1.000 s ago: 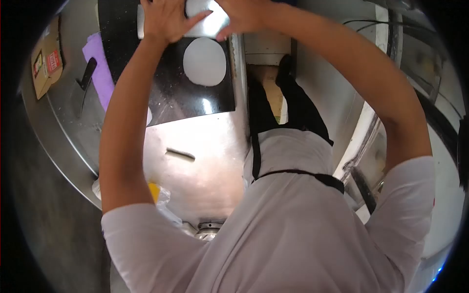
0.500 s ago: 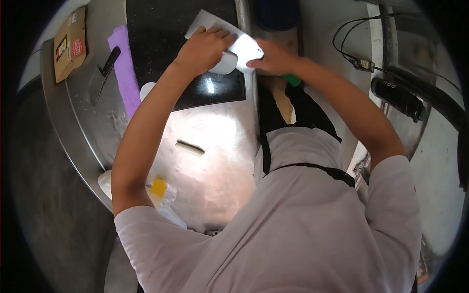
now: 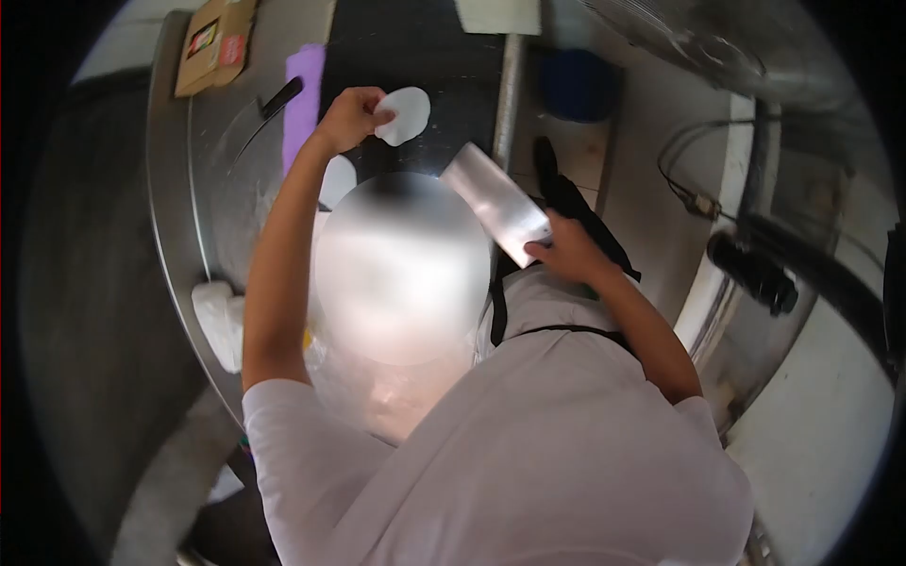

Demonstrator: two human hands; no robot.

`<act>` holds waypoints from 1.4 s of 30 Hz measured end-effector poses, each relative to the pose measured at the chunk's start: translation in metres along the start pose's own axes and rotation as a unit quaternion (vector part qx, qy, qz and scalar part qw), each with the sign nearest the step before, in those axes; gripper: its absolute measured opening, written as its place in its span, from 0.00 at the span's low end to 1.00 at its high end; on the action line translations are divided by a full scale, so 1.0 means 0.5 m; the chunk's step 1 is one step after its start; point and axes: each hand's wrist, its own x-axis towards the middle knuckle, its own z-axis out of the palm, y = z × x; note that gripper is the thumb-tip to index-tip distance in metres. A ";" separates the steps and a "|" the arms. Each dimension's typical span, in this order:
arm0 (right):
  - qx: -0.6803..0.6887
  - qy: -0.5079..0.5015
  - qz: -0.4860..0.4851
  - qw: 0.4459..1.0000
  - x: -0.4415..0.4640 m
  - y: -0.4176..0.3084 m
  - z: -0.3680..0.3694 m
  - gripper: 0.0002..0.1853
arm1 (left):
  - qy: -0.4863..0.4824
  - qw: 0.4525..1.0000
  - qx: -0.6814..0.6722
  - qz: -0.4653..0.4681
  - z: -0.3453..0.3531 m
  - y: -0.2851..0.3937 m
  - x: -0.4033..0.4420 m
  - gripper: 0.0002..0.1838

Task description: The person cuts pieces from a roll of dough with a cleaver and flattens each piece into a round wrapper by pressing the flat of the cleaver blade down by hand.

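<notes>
My left hand pinches the edge of a thin white dough round, raised over the black board. Another white dough round lies near my left forearm, partly covered by it. My right hand is closed around the handle end of a cleaver. Its broad shiny blade points up and to the left, past the counter's edge, apart from the dough. Most of the handle is hidden by my hand.
A purple cloth lies along the board's left side, with a black-handled knife beside it. Farther back is a cardboard box. A blurred bright patch hides part of the metal counter. A dark blue round container stands right.
My left hand has left the blade and now holds up a dough round. My right hand has drawn the cleaver off the board, towards my body. The camera view has shifted.
</notes>
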 end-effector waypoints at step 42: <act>-0.521 -0.306 -0.269 0.750 0.196 -0.339 0.218 0.14 | 0.683 0.700 -0.019 -0.208 0.626 -0.214 -0.544 0.14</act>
